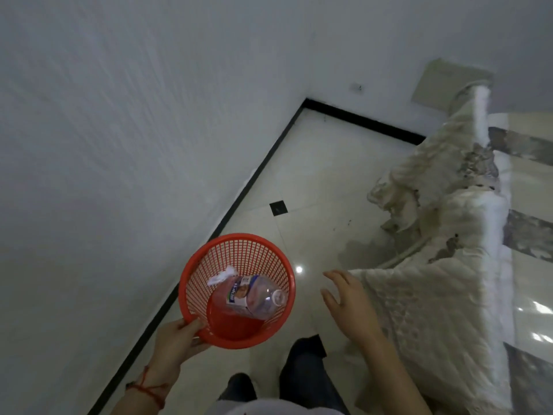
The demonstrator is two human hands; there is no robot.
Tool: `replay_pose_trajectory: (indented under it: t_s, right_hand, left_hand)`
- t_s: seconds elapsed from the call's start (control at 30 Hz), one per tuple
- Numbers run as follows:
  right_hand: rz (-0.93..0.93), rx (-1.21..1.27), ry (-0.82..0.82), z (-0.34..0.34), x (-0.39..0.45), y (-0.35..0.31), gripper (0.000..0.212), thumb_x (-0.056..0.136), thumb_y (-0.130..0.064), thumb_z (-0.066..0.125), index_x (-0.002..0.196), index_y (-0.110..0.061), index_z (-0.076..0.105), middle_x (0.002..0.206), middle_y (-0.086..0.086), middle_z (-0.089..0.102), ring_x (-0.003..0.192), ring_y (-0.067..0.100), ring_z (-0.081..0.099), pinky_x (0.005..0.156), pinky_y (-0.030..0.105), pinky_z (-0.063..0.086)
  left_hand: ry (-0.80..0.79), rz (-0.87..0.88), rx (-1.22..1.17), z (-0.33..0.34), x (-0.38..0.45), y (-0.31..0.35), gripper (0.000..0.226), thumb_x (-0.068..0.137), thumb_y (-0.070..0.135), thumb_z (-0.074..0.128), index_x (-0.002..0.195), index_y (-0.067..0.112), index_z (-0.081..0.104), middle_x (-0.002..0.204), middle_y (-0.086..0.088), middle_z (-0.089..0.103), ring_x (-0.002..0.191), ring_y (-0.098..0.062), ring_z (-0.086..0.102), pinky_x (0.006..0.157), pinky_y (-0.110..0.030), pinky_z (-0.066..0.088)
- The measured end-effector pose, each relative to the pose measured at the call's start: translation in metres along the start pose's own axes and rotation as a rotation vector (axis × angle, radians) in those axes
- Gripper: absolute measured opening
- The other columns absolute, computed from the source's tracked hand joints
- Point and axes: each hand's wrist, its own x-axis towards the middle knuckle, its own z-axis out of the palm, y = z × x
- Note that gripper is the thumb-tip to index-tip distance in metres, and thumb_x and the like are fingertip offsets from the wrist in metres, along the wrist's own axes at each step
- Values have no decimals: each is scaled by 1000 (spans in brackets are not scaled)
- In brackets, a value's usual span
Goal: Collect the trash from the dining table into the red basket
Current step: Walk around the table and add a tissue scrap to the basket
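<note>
So: white wall (119,130) fills everything left of and beyond the left hand, with a black skirting strip (239,199) along its foot. Glossy pale floor tiles (323,181) run ahead of both hands, with one small black inset tile (278,207) out past the basket. Worktop (532,295) sits right of the right hand, polished with grey marbled bands, edge draped in a cream quilted cloth (425,310) that hangs down just beside the right hand; cloth edge looks frayed and stained further ahead.

Person's dark trouser legs and shoes (305,369) below, between the two forearms.

Red basket (191,274) is held off the floor, tilted so its mouth faces the camera, just left of the right hand. Left hand (176,339) pinches the near rim, thumb over the lip, fingers underneath; red string bracelet (146,387) on that wrist. Right hand (347,298) is empty, fingers spread, palm down, apart from the basket and near the hanging cloth.

Trash inside the basket: clear plastic bottle (254,295) lying on its side, label showing, cap end toward the right hand; a crumpled white scrap (221,277) touching the bottle's far end, against the mesh wall
</note>
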Motion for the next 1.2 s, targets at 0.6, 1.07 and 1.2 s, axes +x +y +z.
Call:
replay_pose_trajectory:
  t_s: [0.6,1.07,1.2]
  right_hand:
    - [187,15,118,-139,337,92,46,92,-26,50,135,-11,44,140,9,47,130,23,42,108,34,35]
    - [432,90,186,-225,586,157,48,94,-29,47,138,-13,40,144,8,43,132,22,40,109,32,34]
    - [529,157,213,-258,645,174,47,94,-27,47,137,-12,40,143,10,45,130,22,41,109,31,34]
  left_hand:
    - [-143,111,34,266,159,284,7,83,4,59,83,6,65,59,-1,74,57,-18,70,48,-25,55]
    - [-182,43,67,498,343,508,5,80,-5,57,75,-4,60,44,-5,67,40,-12,64,39,-23,52]
    - [-282,65,164,586,381,575,6,80,-2,58,76,0,62,50,-4,69,46,-11,66,43,-22,53]
